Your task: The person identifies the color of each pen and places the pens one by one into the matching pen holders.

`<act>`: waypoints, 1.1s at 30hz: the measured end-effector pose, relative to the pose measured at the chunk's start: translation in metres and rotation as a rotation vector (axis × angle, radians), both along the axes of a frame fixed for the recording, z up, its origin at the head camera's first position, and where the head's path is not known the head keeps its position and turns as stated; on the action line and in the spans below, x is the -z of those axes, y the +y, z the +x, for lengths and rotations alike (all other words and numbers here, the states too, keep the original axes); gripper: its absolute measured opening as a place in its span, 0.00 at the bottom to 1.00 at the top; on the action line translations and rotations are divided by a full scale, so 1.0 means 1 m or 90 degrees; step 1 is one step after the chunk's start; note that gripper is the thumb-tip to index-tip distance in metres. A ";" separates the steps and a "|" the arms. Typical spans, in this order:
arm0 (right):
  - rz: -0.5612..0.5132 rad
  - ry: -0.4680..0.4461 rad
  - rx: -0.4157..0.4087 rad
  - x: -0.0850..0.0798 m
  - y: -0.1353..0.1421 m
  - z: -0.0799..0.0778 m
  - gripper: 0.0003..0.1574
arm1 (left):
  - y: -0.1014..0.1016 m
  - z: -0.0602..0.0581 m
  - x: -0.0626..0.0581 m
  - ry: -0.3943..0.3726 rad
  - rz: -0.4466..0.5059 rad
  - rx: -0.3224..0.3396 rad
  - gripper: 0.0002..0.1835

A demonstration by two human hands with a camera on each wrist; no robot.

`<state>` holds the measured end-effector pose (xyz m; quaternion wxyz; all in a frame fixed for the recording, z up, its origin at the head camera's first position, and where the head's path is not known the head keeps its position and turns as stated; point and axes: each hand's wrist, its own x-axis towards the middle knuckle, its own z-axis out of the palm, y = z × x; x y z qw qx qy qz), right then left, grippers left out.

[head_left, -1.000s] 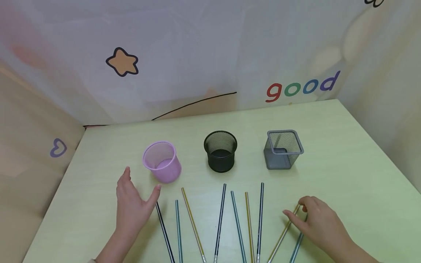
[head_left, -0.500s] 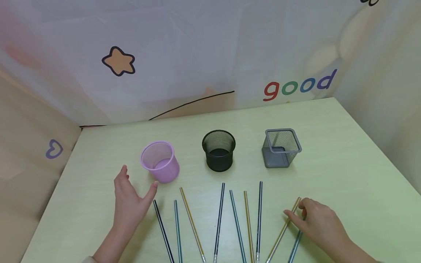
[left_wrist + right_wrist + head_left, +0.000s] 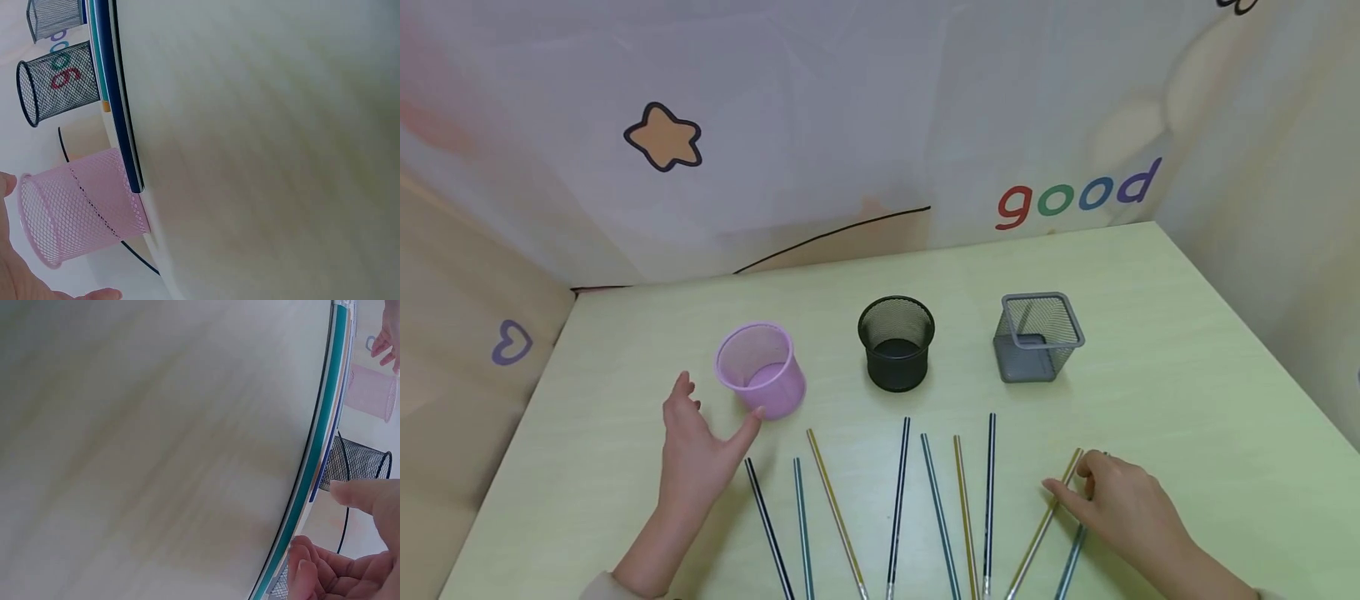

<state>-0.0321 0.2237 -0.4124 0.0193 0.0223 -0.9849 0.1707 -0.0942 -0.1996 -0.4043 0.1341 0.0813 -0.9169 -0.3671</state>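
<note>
1. The left hand (image 3: 696,450), lower left of the frame, is spread wide, thumb well away from the fingers, with nothing in its hold. It stands just beside the pink cup (image 3: 784,392), and I'd judge the spread suits something that broad; I can't make out any contact.
2. The right hand (image 3: 1127,504), lower right, arches over a yellow stick (image 3: 1039,533), with a blue-green stick (image 3: 1071,562) running partly beneath it. Its fingers bend loosely, the thumb standing apart across the yellow stick; I see no grip on either. That bend seems fitted to something thin.
3. Nine thin sticks (image 3: 898,508) lie fanned along the lower middle and lower right of the frame, all on the table (image 3: 1195,375). The gaps between most of them probably let each be taken singly.
4. The pink cup stands left of centre, the black cup (image 3: 897,371) near the centre, the grey basket (image 3: 1026,367) right of centre. All are upright, mouths up, likely to keep them within reach and easy to see into.
5. Compared with a second ago, the left thumb has come nearer the pink cup and now overlaps its lower edge in the head view. The yellow stick's top, hidden by a finger then, now shows past the right hand. The cups and basket have kept their order.
</note>
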 end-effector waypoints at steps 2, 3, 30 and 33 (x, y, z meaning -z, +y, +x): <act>-0.002 -0.023 0.001 0.000 0.000 -0.001 0.20 | 0.000 -0.002 -0.001 -0.020 0.012 0.003 0.54; -0.003 -0.034 0.003 0.000 0.000 -0.001 0.20 | 0.001 -0.003 -0.002 -0.027 0.017 0.005 0.54; -0.039 -0.121 0.057 0.000 0.002 -0.013 0.20 | -0.004 -0.028 0.004 -0.030 0.066 0.056 0.55; -0.039 -0.128 0.062 0.000 0.003 -0.013 0.20 | -0.003 -0.030 0.005 -0.008 0.071 0.058 0.54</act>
